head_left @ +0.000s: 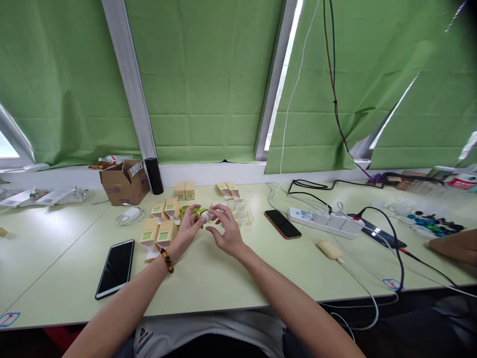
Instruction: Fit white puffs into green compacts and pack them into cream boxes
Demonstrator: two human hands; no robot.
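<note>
Both hands meet over the middle of the table, around a small white object (207, 216) whose kind I cannot make out. My left hand (189, 227) is closed on it with thumb and fingers. The fingertips of my right hand (226, 232) grip its other side, while the right thumb hangs lower and apart. Just behind the fingers shows a yellow-green piece (201, 212), partly hidden. Small kraft boxes with green windows (166, 232) stand left of my left hand. Beyond my right hand sit several clear round containers with yellow centres (244, 216).
A phone (116, 268) lies front left, another phone (282, 223) to the right. Further right are a power strip (324, 222), cables and a yellow charger (330, 249). At the back left stand a cardboard box (124, 185) and a black cylinder (154, 176). Another person's arm (454, 247) rests far right.
</note>
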